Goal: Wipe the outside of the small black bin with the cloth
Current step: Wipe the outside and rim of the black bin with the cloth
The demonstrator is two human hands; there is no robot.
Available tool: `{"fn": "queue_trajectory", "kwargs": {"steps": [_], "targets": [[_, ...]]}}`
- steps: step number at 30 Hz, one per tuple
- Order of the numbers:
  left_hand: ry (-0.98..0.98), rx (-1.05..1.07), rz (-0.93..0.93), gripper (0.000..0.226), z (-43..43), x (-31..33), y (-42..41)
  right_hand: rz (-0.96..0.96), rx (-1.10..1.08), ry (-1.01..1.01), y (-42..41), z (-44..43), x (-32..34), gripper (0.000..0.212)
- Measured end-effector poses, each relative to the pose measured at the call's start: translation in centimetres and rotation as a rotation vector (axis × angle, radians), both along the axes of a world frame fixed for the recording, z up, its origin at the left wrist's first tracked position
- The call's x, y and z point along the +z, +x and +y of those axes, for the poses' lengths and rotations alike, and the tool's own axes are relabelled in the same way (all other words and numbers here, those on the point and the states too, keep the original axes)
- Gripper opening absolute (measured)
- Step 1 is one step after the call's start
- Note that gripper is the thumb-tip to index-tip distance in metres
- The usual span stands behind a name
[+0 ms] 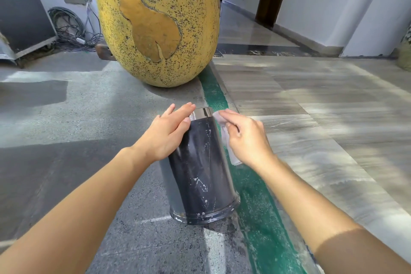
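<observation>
Towering at the back, a big yellow speckled vase (155, 22), sitting on the grey concrete floor (66, 131) with a smooth orange patch on its belly. Running from the vase's foot toward the camera, a green painted strip (255, 202), dividing the concrete from pale streaked tiles (311, 100) on the right. Leaning against the wall at far left, a dark case (22, 11), with a tangle of cables (69, 26) lying just beside it. Standing mid-frame at the edge of the green strip, the small black bin (200, 167), tilting slightly, its chrome rim (202, 112) pointing away and its dark side showing pale scratches and white specks. Resting flat against the bin's upper left side, the left hand (169, 133), fingers stretched out and close together, reaching up to the rim, gripping nothing. Pressing at the bin's upper right side just under the rim, the right hand (244, 138), fingers curling and pinching the cloth (222, 124). Hanging partly below that hand, the pale, thin cloth, lying against the bin's right edge.
</observation>
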State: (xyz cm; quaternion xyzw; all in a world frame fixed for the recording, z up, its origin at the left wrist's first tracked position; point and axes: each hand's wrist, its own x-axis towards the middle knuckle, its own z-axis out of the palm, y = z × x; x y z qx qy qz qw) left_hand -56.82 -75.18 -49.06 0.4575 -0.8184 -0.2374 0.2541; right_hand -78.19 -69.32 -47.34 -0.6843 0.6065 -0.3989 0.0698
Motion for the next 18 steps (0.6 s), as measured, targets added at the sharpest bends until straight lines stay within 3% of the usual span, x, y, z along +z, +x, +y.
{"fn": "queue_trajectory", "kwargs": {"steps": [7, 18], "targets": [[-0.003, 0.007, 0.064, 0.044, 0.0, 1.0, -1.8, 0.183, 0.062, -0.026, 1.0, -2.3, -0.2, 0.038], [-0.029, 0.069, 0.021, 0.045, -0.6, 1.7, -1.2, 0.279, 0.206, 0.144, -1.1, 6.3, -8.1, 0.044]]}}
